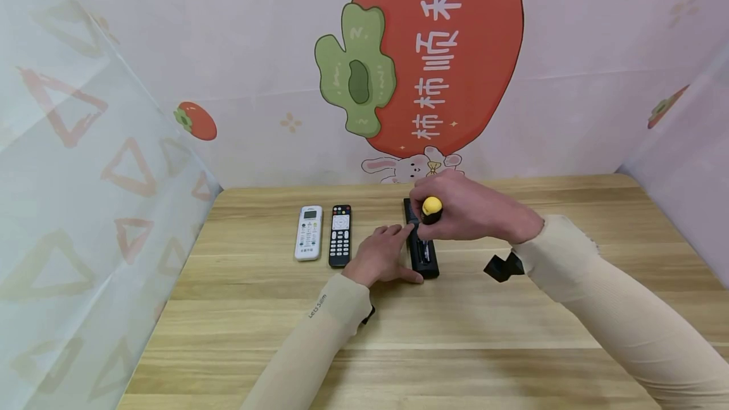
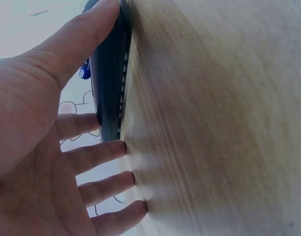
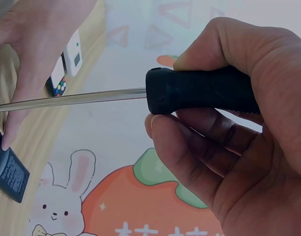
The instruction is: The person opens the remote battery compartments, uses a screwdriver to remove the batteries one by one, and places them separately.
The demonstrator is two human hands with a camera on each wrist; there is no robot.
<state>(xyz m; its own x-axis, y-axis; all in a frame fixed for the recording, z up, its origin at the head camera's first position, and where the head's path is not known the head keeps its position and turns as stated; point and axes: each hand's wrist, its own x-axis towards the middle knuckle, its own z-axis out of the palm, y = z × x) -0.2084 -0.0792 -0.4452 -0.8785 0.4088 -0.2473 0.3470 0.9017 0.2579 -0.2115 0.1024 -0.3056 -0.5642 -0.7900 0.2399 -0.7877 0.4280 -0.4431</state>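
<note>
A black remote control (image 1: 431,269) lies back side up on the table, its battery compartment open with shiny parts inside. The blue end of a battery (image 2: 85,70) shows above its edge in the left wrist view. My left hand (image 1: 380,257) rests at the remote's left side, thumb and forefinger touching it, fingers fairly straight. With curled fingers, my right hand (image 1: 464,207) grips a screwdriver (image 3: 202,91) by its black, yellow-ended handle. The metal shaft points down toward the remote; its tip is out of sight in the right wrist view and hidden by the hand from above.
Left of my left hand lie a white remote (image 1: 308,233) with a small display and a black remote (image 1: 340,236) with white buttons, both face up. Behind the wooden table (image 1: 455,347) hangs a printed cloth (image 1: 256,68), with more cloth at both sides.
</note>
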